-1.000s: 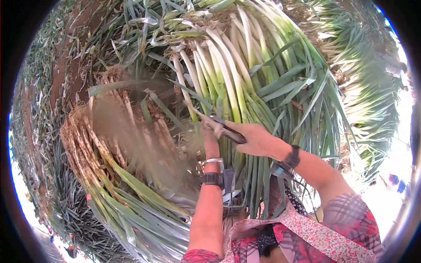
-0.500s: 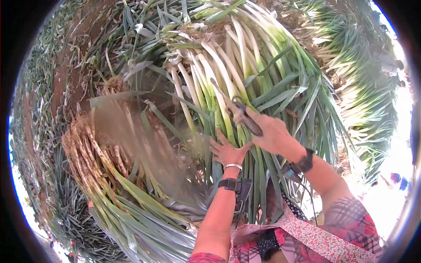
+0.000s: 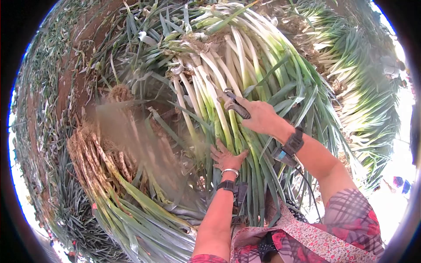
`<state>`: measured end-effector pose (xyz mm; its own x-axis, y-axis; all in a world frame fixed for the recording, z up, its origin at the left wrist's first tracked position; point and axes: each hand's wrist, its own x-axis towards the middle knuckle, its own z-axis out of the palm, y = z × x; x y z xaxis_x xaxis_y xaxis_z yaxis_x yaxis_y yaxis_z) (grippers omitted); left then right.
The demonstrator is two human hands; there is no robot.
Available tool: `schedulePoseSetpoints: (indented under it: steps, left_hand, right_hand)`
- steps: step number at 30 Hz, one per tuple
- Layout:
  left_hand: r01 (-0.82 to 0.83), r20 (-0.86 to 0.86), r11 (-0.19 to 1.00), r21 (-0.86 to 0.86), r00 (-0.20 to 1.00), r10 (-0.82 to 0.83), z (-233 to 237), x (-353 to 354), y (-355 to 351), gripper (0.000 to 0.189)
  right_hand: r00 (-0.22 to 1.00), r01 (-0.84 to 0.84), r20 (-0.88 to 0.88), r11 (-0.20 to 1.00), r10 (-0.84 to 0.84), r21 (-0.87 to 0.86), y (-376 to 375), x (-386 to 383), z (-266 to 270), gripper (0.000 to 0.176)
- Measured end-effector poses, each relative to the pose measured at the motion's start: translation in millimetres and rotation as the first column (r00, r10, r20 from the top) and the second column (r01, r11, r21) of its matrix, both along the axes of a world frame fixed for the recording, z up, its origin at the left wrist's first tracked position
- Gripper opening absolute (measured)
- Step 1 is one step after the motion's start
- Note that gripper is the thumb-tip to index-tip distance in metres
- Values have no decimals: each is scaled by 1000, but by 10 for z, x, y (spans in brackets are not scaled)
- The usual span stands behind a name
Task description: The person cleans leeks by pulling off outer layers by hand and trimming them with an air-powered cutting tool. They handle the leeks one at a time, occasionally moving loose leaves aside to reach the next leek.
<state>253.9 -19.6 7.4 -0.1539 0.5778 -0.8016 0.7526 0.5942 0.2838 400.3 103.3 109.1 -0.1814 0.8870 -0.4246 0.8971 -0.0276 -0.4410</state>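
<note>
A thick pile of long green onions [image 3: 228, 70], with white stems and green leaves, lies in front of me. My left hand [image 3: 227, 158] rests on the green part of the stalks, fingers spread and thumb out to the right. Just up and right of it, my right hand [image 3: 262, 116] is closed around a pair of shears [image 3: 237, 106] with a dark, curved handle. Their narrow, brownish blade points up and left across the white stems. To the left lies another bunch of green onions [image 3: 103, 166], its roots and stems still brown with soil.
A long row of green onions [image 3: 357, 101] runs down the right side. Loose leaves [image 3: 48, 101] litter the brown soil [image 3: 72, 74] on the left. A blurred smear covers part of the view left of centre. Behind the right wrist hangs a cable [image 3: 312, 193].
My right hand and the shears have moved slightly up and left over the stems. My left hand stays on the stalks. The whole view has shifted a little.
</note>
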Motion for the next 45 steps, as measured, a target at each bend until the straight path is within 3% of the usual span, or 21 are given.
schedulePoseSetpoints:
  steps: [12,14,30,32,38,40,45]
  left_hand:
    - [-6,37,999,45,999,5,-99,-55,-43,132]
    - [7,30,999,31,1000,-8,-104,-62,-34,131]
    - [20,46,998,64,999,-23,-283,-136,-139,132]
    - [23,59,996,86,998,-28,-286,-144,-142,132]
    - [3,52,998,59,999,-6,-266,-163,-124,132]
    - [9,53,998,61,999,-13,-260,-174,-127,133]
    - [4,69,995,103,998,-11,-380,-221,-167,133]
  right_hand:
    - [996,57,-64,998,-58,-9,-31,174,-8,76]
    - [987,161,-28,986,-160,53,14,300,-55,75]
    - [932,306,150,938,-329,162,353,665,-299,76]
    - [906,369,185,924,-381,97,360,722,-193,76]
    - [851,524,27,851,-525,28,134,901,-52,78]
    - [835,537,-154,843,-528,25,17,906,81,78]
    - [788,583,-234,813,-570,-18,55,908,122,75]
